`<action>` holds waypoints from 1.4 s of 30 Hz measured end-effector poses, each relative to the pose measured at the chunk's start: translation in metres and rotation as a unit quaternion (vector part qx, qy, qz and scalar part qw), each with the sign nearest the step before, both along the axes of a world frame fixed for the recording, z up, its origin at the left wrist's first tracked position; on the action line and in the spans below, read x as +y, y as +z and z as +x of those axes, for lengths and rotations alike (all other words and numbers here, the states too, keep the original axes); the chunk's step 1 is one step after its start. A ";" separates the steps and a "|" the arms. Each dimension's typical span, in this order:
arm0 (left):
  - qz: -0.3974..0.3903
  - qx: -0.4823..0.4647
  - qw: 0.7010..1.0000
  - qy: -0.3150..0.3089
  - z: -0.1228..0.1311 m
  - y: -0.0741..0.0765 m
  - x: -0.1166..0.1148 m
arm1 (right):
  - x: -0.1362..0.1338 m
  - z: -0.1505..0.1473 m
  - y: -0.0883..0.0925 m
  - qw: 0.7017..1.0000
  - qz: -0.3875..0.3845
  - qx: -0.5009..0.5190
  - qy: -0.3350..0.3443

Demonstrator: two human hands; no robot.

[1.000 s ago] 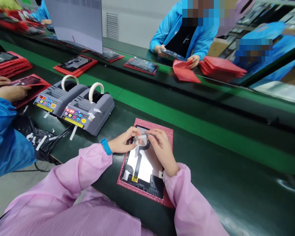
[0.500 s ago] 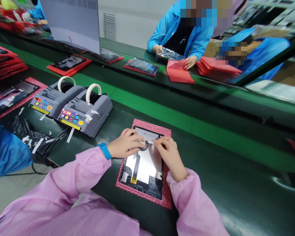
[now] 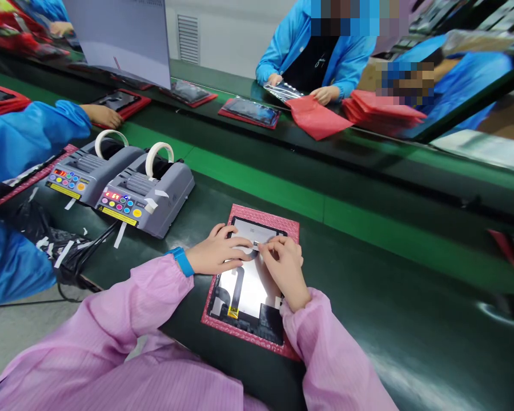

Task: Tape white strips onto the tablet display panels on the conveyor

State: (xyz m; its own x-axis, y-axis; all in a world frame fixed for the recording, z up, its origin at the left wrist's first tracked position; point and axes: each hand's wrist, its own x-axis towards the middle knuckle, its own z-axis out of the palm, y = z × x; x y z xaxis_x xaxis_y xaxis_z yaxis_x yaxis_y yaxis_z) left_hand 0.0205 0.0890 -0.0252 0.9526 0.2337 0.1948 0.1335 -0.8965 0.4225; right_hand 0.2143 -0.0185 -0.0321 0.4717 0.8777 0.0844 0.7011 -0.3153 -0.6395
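A tablet panel point(image 3: 248, 291) lies back side up on a red bubble-wrap bag point(image 3: 263, 216) on the dark green bench in front of me. A black flex cable point(image 3: 239, 285) runs down its silver back. My left hand point(image 3: 220, 256) rests on the panel's upper left, fingers pressed down near the cable's top. My right hand point(image 3: 285, 268) is curled over the upper middle, its fingertips pinching a small strip of white tape point(image 3: 257, 245) against the panel. Both hands meet at that strip.
Two grey tape dispensers point(image 3: 152, 191) point(image 3: 83, 171) with white rolls stand to my left. A person's blue sleeve point(image 3: 29, 137) reaches across at far left. Across the green conveyor point(image 3: 368, 228) another person handles red bags point(image 3: 317, 117). More panels on red bags point(image 3: 251, 111) lie there.
The tape strip, held raised above the panel a second ago, is now pressed down onto it. Both my hands have lowered and drawn together. The person at left has reached an arm forward.
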 end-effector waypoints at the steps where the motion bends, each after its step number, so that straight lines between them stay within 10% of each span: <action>1: -0.002 0.003 1.000 0.000 0.000 0.000 0.000 | 0.000 0.000 0.000 1.000 -0.001 -0.003 0.001; 15: -0.015 0.027 1.000 0.000 -0.001 -0.001 0.001 | -0.003 0.023 0.003 0.988 -0.091 -0.107 -0.059; 27: 0.103 0.020 0.993 0.054 0.003 -0.011 -0.017 | -0.063 0.039 0.022 0.965 -0.126 0.221 -0.067; 33: 0.088 0.013 0.993 0.075 0.006 -0.009 -0.020 | -0.058 0.027 0.016 0.890 -0.117 0.440 -0.018; 42: -0.077 -0.131 0.977 0.150 0.009 -0.006 0.001 | 0.010 0.067 -0.009 0.951 0.036 0.306 0.021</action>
State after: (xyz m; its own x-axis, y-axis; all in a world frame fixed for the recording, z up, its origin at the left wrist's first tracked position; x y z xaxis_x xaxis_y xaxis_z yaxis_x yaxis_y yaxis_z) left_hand 0.0292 0.0897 -0.0308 0.7590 0.5406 0.3628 0.2506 -0.7568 0.6037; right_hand 0.2809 -0.0089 -0.0414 0.4162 0.8995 -0.1329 0.2025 -0.2342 -0.9509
